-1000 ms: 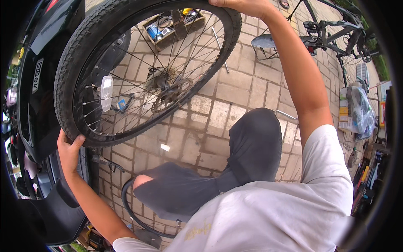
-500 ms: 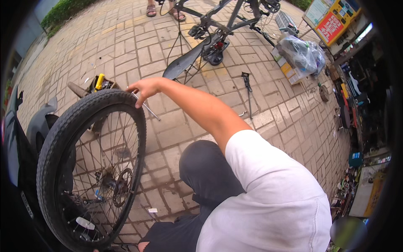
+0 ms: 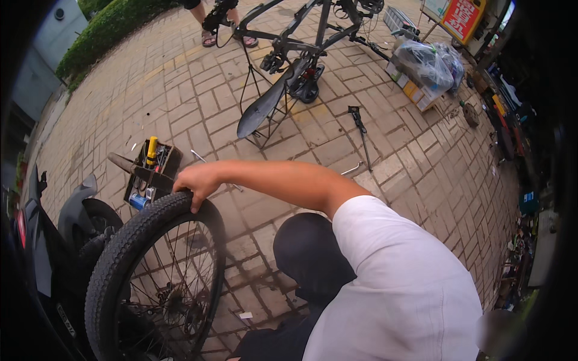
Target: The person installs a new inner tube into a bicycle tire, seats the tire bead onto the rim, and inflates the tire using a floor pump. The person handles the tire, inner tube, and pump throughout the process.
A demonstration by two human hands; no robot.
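Observation:
My right hand [image 3: 198,182] grips the top of an upright bicycle wheel [image 3: 114,271], thumb over one side of the black knobby tyre and fingers over the other. The wheel leans a little, with its spokes, hub and brake disc [image 3: 192,317] in view. Behind my hand lies an open tool tray [image 3: 170,163] holding a yellow-handled tool [image 3: 152,150] and a blue can [image 3: 139,201]. A thin metal rod [image 3: 197,156] rests on the paving beside it, partly behind my forearm. My left hand is out of view.
A dark bicycle frame [image 3: 289,43] stands ahead, another person's sandalled feet [image 3: 208,40] behind it. Right of it are a black kickstand-like part [image 3: 357,123], a wrench [image 3: 351,169] and a bagged box [image 3: 424,66]. A dark scooter-like vehicle [image 3: 45,259] is close on the left.
My view has tilted and shifted, so the wheel and my right hand appear lower and further right. More of the tool tray shows. My right hand stays on the tyre.

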